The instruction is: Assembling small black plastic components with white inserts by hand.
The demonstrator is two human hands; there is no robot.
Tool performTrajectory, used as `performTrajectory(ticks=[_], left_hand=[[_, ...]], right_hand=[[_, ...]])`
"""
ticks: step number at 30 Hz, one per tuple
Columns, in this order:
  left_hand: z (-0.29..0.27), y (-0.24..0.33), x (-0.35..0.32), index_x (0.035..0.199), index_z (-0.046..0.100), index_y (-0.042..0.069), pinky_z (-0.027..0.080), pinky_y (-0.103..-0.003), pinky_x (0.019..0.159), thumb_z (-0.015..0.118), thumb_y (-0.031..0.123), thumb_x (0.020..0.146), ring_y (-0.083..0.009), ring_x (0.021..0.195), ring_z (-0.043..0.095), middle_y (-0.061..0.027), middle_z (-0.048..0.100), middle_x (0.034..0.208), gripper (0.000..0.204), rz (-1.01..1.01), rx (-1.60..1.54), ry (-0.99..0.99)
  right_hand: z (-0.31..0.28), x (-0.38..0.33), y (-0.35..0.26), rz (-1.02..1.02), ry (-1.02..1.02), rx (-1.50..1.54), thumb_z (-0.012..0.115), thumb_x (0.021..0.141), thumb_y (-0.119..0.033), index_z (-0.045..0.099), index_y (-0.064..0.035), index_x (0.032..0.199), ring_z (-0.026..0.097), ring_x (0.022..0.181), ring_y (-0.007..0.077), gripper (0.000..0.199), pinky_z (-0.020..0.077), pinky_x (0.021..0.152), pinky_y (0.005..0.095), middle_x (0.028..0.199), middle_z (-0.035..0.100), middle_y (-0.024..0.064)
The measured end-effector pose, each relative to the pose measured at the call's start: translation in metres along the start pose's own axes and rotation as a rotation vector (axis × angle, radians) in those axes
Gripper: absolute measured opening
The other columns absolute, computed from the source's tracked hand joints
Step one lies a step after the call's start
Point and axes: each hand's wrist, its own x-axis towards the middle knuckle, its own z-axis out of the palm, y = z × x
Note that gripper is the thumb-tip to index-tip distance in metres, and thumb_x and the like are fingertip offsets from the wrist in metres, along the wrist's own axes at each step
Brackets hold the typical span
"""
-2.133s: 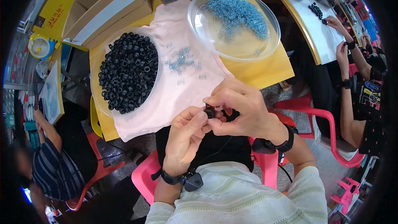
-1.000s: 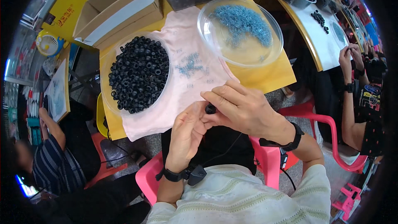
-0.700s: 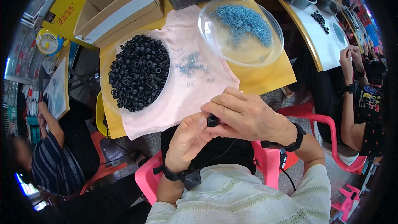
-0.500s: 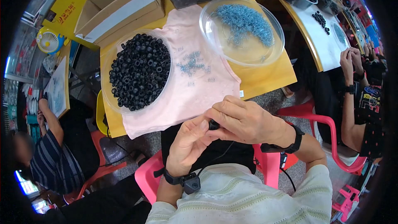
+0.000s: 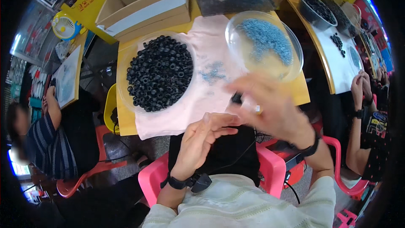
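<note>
My right hand (image 5: 270, 107), smeared by motion, is raised over the near right edge of the table. A small black plastic piece (image 5: 236, 98) sits at its fingertips, in a pinch. My left hand (image 5: 196, 143) is just left of it, over my lap, fingers stretched out and no object seen in it. Ahead lies a pink cloth (image 5: 206, 29) with a scatter of tiny clear-blue pieces (image 5: 212, 73). At its left, a round clear tub (image 5: 123, 76) is heaped with black ring-shaped parts (image 5: 162, 71). To the right, a round clear dish (image 5: 231, 44) contains more tiny blue pieces (image 5: 270, 40).
An open cardboard box (image 5: 147, 17) and a clear bin (image 5: 236, 0) of dark parts stand at the table's back. Co-workers sit at side tables, one in a striped shirt (image 5: 55, 152) at left, another's hands (image 5: 358, 86) at right. Pink chair arms (image 5: 272, 169) flank me.
My hands have come apart. The right has lifted forward and to the right with the black piece, while the left has straightened its fingers. The whole view has shifted slightly.
</note>
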Motion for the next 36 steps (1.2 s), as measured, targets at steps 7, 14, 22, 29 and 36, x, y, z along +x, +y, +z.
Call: performTrajectory(ticks=[7,14,22,29,36], left_hand=[[-0.038,0.063,-0.011,0.103,0.068,-0.004,0.050,-0.025,0.077,0.057,0.005,0.096,-0.0134,0.088,0.064,-0.0099,0.066,0.103,0.016,0.385,0.757,0.431],[-0.071,0.089,0.004,0.102,0.070,-0.002,0.047,-0.024,0.070,0.065,0.004,0.089,-0.0112,0.080,0.062,-0.0078,0.068,0.094,0.015,0.433,1.183,0.719],[-0.075,0.079,0.010,0.104,0.068,0.000,0.049,-0.032,0.070,0.073,0.004,0.077,-0.0234,0.084,0.061,-0.0117,0.065,0.098,0.027,0.318,1.489,0.586],[-0.079,0.060,0.023,0.100,0.069,0.000,0.045,-0.028,0.065,0.076,0.005,0.075,-0.0158,0.072,0.054,-0.0065,0.063,0.091,0.026,0.400,1.497,0.628],[-0.085,0.061,0.028,0.101,0.071,0.004,0.042,-0.025,0.061,0.076,0.006,0.076,-0.0128,0.070,0.053,-0.0039,0.064,0.090,0.026,0.460,1.455,0.580]], right_hand=[[-0.076,0.113,0.092,-0.020,0.241,-0.415,0.053,0.098,-0.025,0.063,-0.0010,0.113,0.064,0.085,0.0226,0.030,0.0487,0.075,0.0305,0.095,0.067,0.0133],[-0.087,0.159,0.211,0.076,-0.045,-1.091,0.048,0.099,-0.026,0.060,-0.0019,0.114,0.060,0.101,0.0333,0.031,0.0468,0.087,0.0384,0.112,0.063,0.0171],[-0.081,0.123,0.184,-0.042,0.097,-0.757,0.048,0.099,-0.020,0.059,-0.0086,0.126,0.053,0.119,0.0304,0.031,0.0393,0.101,0.0381,0.126,0.059,0.0147],[-0.026,0.036,0.039,0.232,-0.066,-0.110,0.071,0.083,-0.013,0.067,-0.0066,0.102,0.064,0.067,0.0235,0.020,0.0484,0.058,0.0334,0.085,0.064,0.0110],[0.040,-0.019,0.021,0.188,-0.156,-0.083,0.068,0.081,-0.013,0.063,-0.0076,0.090,0.064,0.078,0.0259,0.012,0.0510,0.063,0.0366,0.085,0.059,0.0065]])
